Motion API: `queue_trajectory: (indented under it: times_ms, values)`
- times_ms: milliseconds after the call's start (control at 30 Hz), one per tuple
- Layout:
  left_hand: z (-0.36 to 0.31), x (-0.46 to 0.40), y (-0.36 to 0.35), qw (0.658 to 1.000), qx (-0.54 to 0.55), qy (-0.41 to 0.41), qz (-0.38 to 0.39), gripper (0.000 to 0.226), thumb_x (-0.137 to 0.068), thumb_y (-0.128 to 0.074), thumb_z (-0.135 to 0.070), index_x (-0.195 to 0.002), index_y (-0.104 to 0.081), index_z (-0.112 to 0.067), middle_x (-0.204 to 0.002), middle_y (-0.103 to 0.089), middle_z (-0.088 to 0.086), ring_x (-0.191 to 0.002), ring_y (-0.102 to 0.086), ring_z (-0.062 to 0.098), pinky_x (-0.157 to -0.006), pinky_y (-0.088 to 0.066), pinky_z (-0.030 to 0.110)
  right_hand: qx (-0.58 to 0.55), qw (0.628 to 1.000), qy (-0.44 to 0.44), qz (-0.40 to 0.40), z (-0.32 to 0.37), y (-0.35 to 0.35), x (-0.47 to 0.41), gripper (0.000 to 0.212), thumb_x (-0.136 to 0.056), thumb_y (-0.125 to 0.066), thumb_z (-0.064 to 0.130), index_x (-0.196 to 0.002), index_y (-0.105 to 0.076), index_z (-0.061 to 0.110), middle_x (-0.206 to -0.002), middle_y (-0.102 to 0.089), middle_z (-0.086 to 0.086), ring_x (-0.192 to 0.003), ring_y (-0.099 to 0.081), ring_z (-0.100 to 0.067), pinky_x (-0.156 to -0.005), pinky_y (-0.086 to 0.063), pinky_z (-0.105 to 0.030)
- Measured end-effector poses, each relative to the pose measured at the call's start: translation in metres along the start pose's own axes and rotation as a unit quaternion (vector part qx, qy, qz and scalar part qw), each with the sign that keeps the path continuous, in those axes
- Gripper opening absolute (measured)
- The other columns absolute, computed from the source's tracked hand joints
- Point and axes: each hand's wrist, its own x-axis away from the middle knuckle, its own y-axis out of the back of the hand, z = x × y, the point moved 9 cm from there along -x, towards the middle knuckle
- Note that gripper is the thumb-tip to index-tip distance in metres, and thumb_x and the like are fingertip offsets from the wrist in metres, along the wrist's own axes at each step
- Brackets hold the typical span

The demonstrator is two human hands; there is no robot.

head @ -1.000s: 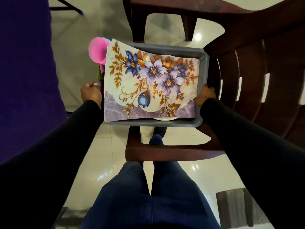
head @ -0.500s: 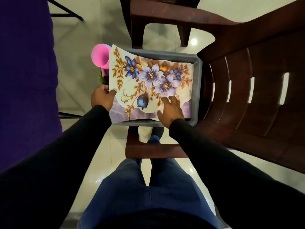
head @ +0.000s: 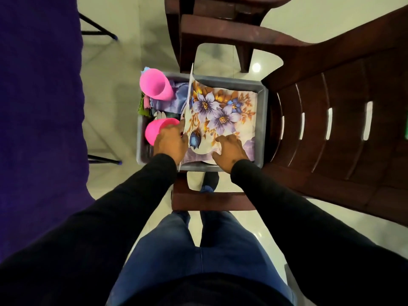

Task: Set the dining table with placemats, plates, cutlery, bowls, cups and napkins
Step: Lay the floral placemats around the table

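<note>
Single head-worn view, looking steeply down, close over a grey tray (head: 261, 120) (wide-angle, edges bowed)

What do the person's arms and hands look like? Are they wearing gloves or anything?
No gloves. Both the left hand and the right hand are bare, and I can't see any rings or a watch. Each arm is covered by a long, plain black sleeve that reaches right down to the wrist, with no pattern or logo showing.
</note>
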Motion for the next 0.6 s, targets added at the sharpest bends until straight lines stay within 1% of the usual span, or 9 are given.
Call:
queue_trajectory:
  times_ms: [100,167,233,300,367,433,533,567,600]
  values:
    - [-0.006,0.002,0.001,1.0,0.007,-0.004,0.008,0.04,-0.095,-0.056,-0.017,-0.135,-0.057,-0.02,-0.102,-0.07,0.007,-0.084,-0.067,0.027,-0.076,-0.057,0.037,-0.002,1.0,-0.003,-0.002,0.002,0.001,0.003,0.052,-0.093,-0.057,0.034,-0.141,-0.045,0.016,-0.143,-0.04,-0.015,-0.132,-0.038,-0.036,-0.108,-0.04,-0.048]
    - [-0.009,0.004,-0.001,1.0,0.013,0.001,0.028,0.051,-0.094,-0.057,-0.015,-0.144,-0.046,-0.021,-0.101,-0.067,0.006,-0.082,-0.065,0.026,-0.073,-0.057,0.036,-0.005,1.0,0.0,0.0,0.005,-0.001,0.008,0.052,-0.093,-0.058,0.033,-0.141,-0.045,0.016,-0.142,-0.04,-0.015,-0.132,-0.038,-0.036,-0.108,-0.04,-0.047]
    - [-0.011,0.005,-0.004,0.999,0.015,0.011,0.04,0.057,-0.096,-0.053,-0.01,-0.15,-0.036,-0.019,-0.098,-0.063,0.008,-0.08,-0.061,0.025,-0.07,-0.054,0.035,-0.006,1.0,0.007,-0.001,0.009,-0.004,0.013,0.052,-0.093,-0.059,0.032,-0.141,-0.045,0.016,-0.142,-0.041,-0.015,-0.131,-0.039,-0.036,-0.107,-0.04,-0.046]
    - [-0.011,0.004,0.0,0.999,0.012,0.02,0.031,0.057,-0.098,-0.048,-0.006,-0.152,-0.035,-0.015,-0.099,-0.065,0.013,-0.082,-0.063,0.028,-0.071,-0.055,0.039,-0.004,1.0,0.011,0.001,0.01,-0.008,0.017,0.053,-0.093,-0.059,0.031,-0.142,-0.044,0.016,-0.142,-0.041,-0.015,-0.131,-0.039,-0.036,-0.107,-0.041,-0.046]
    - [-0.014,0.003,0.008,0.999,0.024,0.022,0.007,0.058,-0.097,-0.048,-0.004,-0.153,-0.038,-0.016,-0.105,-0.069,0.019,-0.085,-0.065,0.034,-0.078,-0.057,0.042,-0.003,1.0,0.008,0.005,0.009,-0.011,0.022,0.053,-0.094,-0.059,0.033,-0.142,-0.044,0.017,-0.143,-0.041,-0.015,-0.131,-0.039,-0.035,-0.107,-0.041,-0.047]
    - [-0.021,0.005,0.019,0.998,0.053,0.005,-0.016,0.056,-0.096,-0.048,-0.003,-0.151,-0.043,-0.017,-0.116,-0.069,0.02,-0.092,-0.066,0.034,-0.083,-0.055,0.036,-0.007,1.0,0.002,0.005,0.006,-0.011,0.026,0.052,-0.094,-0.058,0.033,-0.142,-0.044,0.017,-0.143,-0.042,-0.014,-0.131,-0.039,-0.035,-0.107,-0.041,-0.048]
    - [-0.034,0.012,0.037,0.989,0.14,-0.025,-0.039,0.053,-0.096,-0.047,-0.003,-0.146,-0.051,-0.02,-0.132,-0.067,0.009,-0.108,-0.067,0.027,-0.094,-0.054,0.028,-0.021,1.0,-0.005,-0.005,0.0,-0.003,0.033,0.049,-0.096,-0.056,0.031,-0.141,-0.045,0.015,-0.141,-0.043,-0.015,-0.13,-0.039,-0.035,-0.108,-0.04,-0.046]
    - [-0.039,0.014,0.045,0.984,0.169,-0.029,-0.044,0.052,-0.097,-0.048,-0.002,-0.145,-0.053,-0.02,-0.135,-0.065,0.005,-0.112,-0.065,0.021,-0.095,-0.052,0.021,-0.027,1.0,-0.007,-0.013,-0.002,0.002,0.036,0.048,-0.097,-0.055,0.031,-0.141,-0.046,0.015,-0.141,-0.043,-0.016,-0.13,-0.04,-0.035,-0.108,-0.04,-0.045]
    - [-0.043,0.016,0.053,0.979,0.193,-0.028,-0.051,0.05,-0.098,-0.048,-0.001,-0.144,-0.054,-0.018,-0.137,-0.064,0.002,-0.113,-0.063,0.012,-0.094,-0.049,0.015,-0.034,0.999,-0.012,-0.018,-0.005,0.005,0.036,0.046,-0.097,-0.053,0.031,-0.14,-0.047,0.015,-0.14,-0.044,-0.016,-0.13,-0.041,-0.035,-0.108,-0.04,-0.044]
